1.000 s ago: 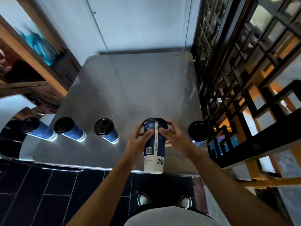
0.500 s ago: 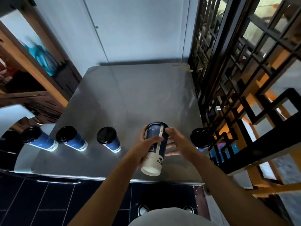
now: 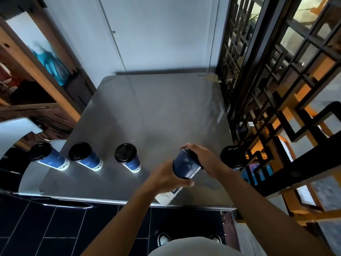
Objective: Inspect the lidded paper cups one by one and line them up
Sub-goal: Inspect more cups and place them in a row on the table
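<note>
A tall blue paper cup with a black lid (image 3: 185, 168) is tilted above the near edge of the steel table (image 3: 156, 111), its white base pointing down toward me. My left hand (image 3: 166, 179) grips its lower body and my right hand (image 3: 204, 160) wraps its lidded top. Three more blue lidded cups stand in a row on the left: one (image 3: 129, 157), another (image 3: 85, 157) and a third (image 3: 48, 157) at the table's left corner. A further lidded cup (image 3: 231, 157) stands at the right edge, beside my right wrist.
A black lattice screen (image 3: 267, 89) runs along the table's right side. Wooden shelving (image 3: 36, 93) stands to the left and a pale wall lies behind. Dark floor tiles and my shoes show below the table's front edge.
The held cup has been tipped further, its lid end swinging right and away. My right hand has closed over the lid end, and my left hand slid lower on the cup.
</note>
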`<action>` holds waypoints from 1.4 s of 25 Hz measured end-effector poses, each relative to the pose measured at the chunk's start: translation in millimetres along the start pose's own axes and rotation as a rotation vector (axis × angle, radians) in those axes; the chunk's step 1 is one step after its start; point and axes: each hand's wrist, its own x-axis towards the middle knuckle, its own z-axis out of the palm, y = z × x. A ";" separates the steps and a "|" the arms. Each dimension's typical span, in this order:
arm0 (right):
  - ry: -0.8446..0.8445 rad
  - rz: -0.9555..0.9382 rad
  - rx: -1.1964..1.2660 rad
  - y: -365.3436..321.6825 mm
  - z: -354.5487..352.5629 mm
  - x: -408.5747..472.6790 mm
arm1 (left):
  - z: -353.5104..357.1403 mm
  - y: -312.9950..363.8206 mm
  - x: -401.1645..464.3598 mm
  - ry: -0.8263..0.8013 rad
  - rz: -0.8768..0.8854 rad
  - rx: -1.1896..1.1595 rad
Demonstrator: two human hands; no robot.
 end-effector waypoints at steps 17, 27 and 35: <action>-0.006 -0.131 -0.022 -4.2 3.6 -18.5 | 10.5 -1.2 -5.8 0.047 0.001 0.037; 0.092 -0.014 0.485 -7.1 15.7 -10.3 | -4.4 15.6 11.5 -0.135 -0.193 -1.352; 0.208 -0.018 0.497 -8.6 34.6 -4.2 | -7.3 27.7 23.2 -0.058 -0.281 -1.470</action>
